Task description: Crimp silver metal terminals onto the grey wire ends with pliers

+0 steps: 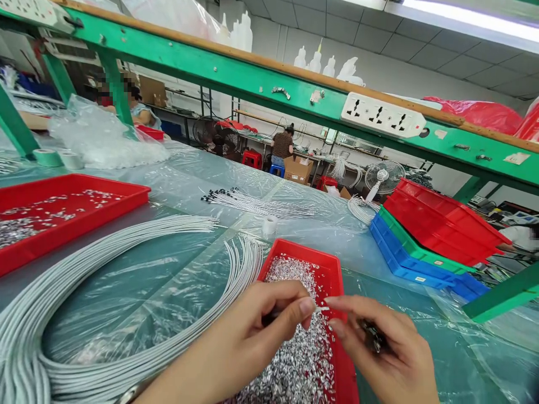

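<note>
"One slim white tip (323,308) pokes out, and the fingers of the left hand (269,325) pinch it. Is the right one on it too?"

"Can't tell whether they touch. The right hand (391,348) comes very near, thumb and forefinger slightly apart. Something dark and glinting lies by its curled fingers; I can't tell whether they grip it."

"So the tip sits between both hands. Over what?"

"A red plastic tray (336,275), smooth and straight-walled, heaped with tiny crinkled silvery pieces (295,359)."

"And to the left?"

"Smooth pale cables (37,314), bundled and bent in a broad loop on the table (446,348), which is covered in wrinkled, shiny clear film. Beyond them, another red tray (76,229), shallow, with small pieces scattered inside."

"Further over?"

"A stubby white roll (270,225), and just behind it thin straight strands (261,205) fanned out, black at one end. To the right, a leaning tray stack (442,224): red, then green, then blue."

"Past that?"

"A painted green beam (252,78) carrying a white power strip (381,115). Well behind stands a round-caged fan (382,177), and a person in a striped top (283,145) sits."
</note>
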`<state>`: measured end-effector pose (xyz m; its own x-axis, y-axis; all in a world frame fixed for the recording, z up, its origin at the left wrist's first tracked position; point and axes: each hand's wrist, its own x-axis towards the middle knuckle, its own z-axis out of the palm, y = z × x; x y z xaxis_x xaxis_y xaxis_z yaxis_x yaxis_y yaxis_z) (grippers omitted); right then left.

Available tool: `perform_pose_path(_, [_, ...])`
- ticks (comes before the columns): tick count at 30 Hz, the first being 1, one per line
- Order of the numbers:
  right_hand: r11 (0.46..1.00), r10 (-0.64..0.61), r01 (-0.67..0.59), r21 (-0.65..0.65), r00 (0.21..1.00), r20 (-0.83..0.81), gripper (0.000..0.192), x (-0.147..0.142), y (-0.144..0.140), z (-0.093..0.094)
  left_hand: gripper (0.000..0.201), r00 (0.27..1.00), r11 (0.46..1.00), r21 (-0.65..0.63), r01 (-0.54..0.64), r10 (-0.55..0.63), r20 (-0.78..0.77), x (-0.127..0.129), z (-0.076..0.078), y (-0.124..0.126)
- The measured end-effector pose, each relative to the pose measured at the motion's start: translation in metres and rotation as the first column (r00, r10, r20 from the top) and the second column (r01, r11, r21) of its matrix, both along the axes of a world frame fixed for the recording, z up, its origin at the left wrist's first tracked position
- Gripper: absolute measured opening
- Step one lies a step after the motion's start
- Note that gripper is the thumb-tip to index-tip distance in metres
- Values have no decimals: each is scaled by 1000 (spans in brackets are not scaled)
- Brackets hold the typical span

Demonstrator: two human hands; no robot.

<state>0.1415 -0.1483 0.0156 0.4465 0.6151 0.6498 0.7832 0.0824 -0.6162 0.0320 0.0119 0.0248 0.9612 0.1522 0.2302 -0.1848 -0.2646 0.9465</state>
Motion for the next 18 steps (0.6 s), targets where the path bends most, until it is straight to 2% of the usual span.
perform_pose_path(5, [994, 8, 1, -108, 996, 92, 19, 7, -7, -2, 34, 999, 994, 108, -34, 37, -30, 1, -1, -2])
perform_pose_path(8, [986, 57, -39, -160, 992, 113, 19, 10, -10, 0, 33, 998, 986, 163, -40, 47, -41, 1, -1, -4])
perform_pose_path(13, [968, 138, -122, -219, 989, 59, 22, 13, -9, 0, 32, 993, 953, 294, -70, 96, -73, 3, 0, -5])
perform_pose_path(18, [950, 161, -148, -275, 987, 26, 23, 14, -9, 0, 26, 997, 957, 292, -10, 31, -69, 4, -2, 0])
